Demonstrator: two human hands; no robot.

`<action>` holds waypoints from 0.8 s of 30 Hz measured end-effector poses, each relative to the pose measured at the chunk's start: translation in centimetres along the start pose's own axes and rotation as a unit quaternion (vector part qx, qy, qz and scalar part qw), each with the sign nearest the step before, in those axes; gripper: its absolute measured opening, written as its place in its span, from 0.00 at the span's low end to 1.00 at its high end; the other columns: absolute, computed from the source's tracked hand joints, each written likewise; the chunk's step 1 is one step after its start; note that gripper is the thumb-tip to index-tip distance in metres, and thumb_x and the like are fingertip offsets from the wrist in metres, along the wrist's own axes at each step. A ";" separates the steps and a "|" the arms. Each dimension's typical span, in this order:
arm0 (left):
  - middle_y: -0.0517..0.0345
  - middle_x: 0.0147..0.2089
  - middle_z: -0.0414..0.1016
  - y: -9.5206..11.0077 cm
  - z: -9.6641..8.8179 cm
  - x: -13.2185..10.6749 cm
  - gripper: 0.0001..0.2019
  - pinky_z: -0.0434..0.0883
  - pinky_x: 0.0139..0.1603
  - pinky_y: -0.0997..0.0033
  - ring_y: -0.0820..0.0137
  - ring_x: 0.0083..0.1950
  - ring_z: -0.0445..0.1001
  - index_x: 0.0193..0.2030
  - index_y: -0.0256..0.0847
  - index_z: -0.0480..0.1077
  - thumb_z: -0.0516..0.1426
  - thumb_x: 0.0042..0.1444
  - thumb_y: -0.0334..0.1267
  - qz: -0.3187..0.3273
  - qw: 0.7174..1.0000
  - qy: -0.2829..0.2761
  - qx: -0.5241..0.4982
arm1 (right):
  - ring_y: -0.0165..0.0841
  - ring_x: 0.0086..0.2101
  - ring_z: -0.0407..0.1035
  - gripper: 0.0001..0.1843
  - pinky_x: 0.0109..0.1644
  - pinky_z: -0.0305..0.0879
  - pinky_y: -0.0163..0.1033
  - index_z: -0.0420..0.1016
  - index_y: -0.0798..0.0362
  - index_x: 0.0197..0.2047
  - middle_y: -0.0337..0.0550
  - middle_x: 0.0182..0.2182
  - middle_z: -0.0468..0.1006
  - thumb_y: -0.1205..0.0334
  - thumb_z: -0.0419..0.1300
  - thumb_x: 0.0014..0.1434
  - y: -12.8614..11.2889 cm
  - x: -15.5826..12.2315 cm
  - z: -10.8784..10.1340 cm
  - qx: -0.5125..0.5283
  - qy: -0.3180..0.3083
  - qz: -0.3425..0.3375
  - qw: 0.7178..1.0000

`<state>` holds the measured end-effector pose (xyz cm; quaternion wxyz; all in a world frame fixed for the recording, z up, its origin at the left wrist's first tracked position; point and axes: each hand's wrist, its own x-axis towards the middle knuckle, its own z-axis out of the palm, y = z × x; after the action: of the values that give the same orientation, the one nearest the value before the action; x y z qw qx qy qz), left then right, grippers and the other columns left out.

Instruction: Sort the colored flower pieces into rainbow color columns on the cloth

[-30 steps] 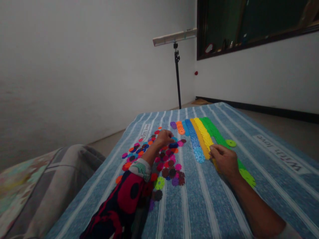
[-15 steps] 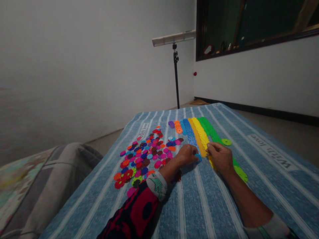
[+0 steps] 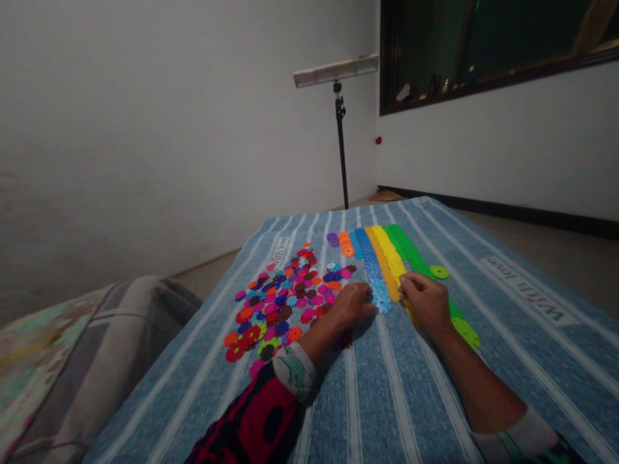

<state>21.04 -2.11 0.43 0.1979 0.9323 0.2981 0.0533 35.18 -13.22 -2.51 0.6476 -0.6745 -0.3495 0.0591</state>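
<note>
Rows of overlapping round, notched plastic discs lie on a blue striped cloth (image 3: 333, 399). My left hand (image 3: 354, 303) rests just left of the near end of the blue row (image 3: 372, 264). Its fingers are curled together, and anything in them is hidden. At that end lies a light blue disc (image 3: 383, 305). My right hand (image 3: 426, 299) is closed in a pinch over the yellow row (image 3: 389, 250), its fingertips covering part of it; what they hold does not show. Between the hands runs an orange-yellow row (image 3: 389, 283). A green row (image 3: 411, 250) passes behind my right hand.
A loose heap of mixed discs (image 3: 290, 299) spreads left of my left hand. Short purple (image 3: 333, 239) and orange (image 3: 345, 244) rows lie farther back. Lime green discs (image 3: 465, 332) are right of my right wrist. A black stand (image 3: 341, 142) rises beyond the cloth's far edge.
My left hand has drawn slightly left, away from the near end of the blue row, uncovering the light blue disc there. My right hand stays pinched in nearly the same place.
</note>
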 end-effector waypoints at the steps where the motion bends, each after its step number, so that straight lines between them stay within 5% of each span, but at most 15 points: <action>1: 0.55 0.36 0.77 0.1 0.2 -0.2 0.10 0.65 0.34 0.73 0.69 0.34 0.72 0.39 0.36 0.75 0.61 0.49 0.36 -0.009 1.000 -0.002 -0.005 | 0.34 0.23 0.71 0.17 0.29 0.66 0.37 0.80 0.55 0.29 0.41 0.21 0.78 0.49 0.59 0.53 -0.1 0.0 0.0 -0.001 0.000 -0.001 1.000; 14: 0.56 0.35 0.76 0.1 1.4 -0.4 0.09 0.65 0.33 0.74 0.70 0.34 0.71 0.38 0.36 0.74 0.61 0.48 0.34 0.006 0.998 0.025 -0.048 | 0.36 0.24 0.72 0.18 0.30 0.66 0.38 0.80 0.55 0.28 0.42 0.20 0.77 0.48 0.59 0.53 -0.3 -0.3 -0.1 -0.012 -0.006 0.001 1.000; 24: 0.49 0.43 0.80 -5.4 -4.4 3.1 0.12 0.71 0.49 0.68 0.64 0.46 0.76 0.44 0.36 0.77 0.56 0.54 0.29 -0.108 0.986 0.094 0.080 | 0.36 0.24 0.72 0.17 0.32 0.65 0.39 0.79 0.54 0.27 0.42 0.21 0.77 0.49 0.58 0.53 -0.8 -0.5 -0.1 -0.018 -0.012 -0.002 1.000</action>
<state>19.73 5.13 2.24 0.0979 0.8985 0.4173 0.0953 34.53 -13.66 -1.95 0.6310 -0.6847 -0.3599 0.0592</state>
